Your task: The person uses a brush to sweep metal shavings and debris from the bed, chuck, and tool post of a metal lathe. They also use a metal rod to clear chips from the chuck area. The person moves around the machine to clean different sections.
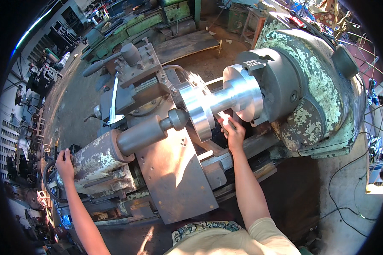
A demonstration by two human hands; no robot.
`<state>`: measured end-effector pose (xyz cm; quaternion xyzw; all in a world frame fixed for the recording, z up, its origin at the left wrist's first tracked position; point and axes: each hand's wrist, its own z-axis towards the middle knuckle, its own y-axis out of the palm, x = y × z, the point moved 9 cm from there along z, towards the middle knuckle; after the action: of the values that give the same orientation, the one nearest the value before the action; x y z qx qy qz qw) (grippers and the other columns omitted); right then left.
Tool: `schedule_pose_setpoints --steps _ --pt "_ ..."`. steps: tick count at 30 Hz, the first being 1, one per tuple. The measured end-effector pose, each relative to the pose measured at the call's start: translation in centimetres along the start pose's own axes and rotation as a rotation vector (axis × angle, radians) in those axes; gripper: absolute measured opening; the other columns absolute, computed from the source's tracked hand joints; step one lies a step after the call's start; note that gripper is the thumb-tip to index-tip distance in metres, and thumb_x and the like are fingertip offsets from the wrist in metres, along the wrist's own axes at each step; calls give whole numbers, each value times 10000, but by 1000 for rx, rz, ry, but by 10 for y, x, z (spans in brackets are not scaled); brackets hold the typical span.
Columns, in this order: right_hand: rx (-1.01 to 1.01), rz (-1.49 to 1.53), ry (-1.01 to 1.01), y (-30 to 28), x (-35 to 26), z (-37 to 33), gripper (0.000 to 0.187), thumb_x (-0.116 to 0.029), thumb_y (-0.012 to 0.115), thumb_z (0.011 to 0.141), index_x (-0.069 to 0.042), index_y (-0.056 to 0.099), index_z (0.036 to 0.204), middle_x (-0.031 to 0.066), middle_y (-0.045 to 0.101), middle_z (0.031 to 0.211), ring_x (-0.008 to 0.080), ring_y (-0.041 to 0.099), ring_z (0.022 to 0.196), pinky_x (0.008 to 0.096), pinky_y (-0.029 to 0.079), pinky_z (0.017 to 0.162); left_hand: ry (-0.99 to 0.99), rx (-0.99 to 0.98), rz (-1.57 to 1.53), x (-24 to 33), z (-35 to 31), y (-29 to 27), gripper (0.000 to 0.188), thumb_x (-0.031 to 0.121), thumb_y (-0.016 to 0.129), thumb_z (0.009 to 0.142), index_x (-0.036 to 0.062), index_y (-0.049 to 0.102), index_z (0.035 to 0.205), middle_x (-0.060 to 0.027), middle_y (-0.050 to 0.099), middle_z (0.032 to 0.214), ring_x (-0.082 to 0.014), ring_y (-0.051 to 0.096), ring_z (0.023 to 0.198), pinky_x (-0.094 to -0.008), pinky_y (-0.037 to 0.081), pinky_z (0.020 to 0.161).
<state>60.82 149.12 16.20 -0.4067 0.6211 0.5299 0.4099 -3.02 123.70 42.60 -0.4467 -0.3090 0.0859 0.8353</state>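
Now left hand (64, 163) fingers clamped on tailstock handwheel (51, 187); right hand (233, 132) fingers together, touching shiny flanged workpiece (219, 104).

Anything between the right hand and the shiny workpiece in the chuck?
Nothing visible. The right hand is already at the workpiece, fingers up against its shaft between the two flanges. The tailstock center meets the left flange, clear of the hand. The left hand is on the tailstock handwheel.

Harsh sunlight — steel glare, fisheye-bent dark rim.
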Motion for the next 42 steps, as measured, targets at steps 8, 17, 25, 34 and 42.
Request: schedule_pose_setpoints --steps 8,17,25,34,42 --pt "-195 -359 -435 88 33 117 308 -239 630 940 0 653 1132 179 677 1193 346 596 1177 443 519 899 -45 2 19 -3 -1 -1 344 273 588 1036 -35 642 893 -97 640 744 -165 568 701 -323 446 684" --pt "-161 -176 -4 21 -31 -2 297 -53 676 906 28 700 1191 43 754 995 46 637 832 202 482 670 -38 8 24 -4 -1 0 351 284 586 1038 -39 642 913 -87 631 752 -168 565 714 -322 448 703" --pt "105 -812 -822 86 -47 29 225 -75 734 814 -5 697 1024 143 729 1034 314 695 962 424 538 835 -43 -16 8 -5 0 0 354 292 589 1036 -40 648 925 -88 636 759 -175 564 724 -315 449 720" --pt "-200 -492 -137 -7 -36 -43 412 -85 750 873 62 676 1250 107 754 1053 111 674 904 283 545 779 -29 -31 40 2 -1 -1 351 302 599 1020 -33 665 936 -117 661 766 -203 609 729 -337 471 720" --pt "98 -187 -58 -1 -21 -38 322 -26 677 911 33 676 1228 24 681 892 79 582 676 230 455 570 -46 24 24 15 -5 -6 342 303 624 1002 -18 658 888 -133 644 727 -203 599 664 -347 458 660"
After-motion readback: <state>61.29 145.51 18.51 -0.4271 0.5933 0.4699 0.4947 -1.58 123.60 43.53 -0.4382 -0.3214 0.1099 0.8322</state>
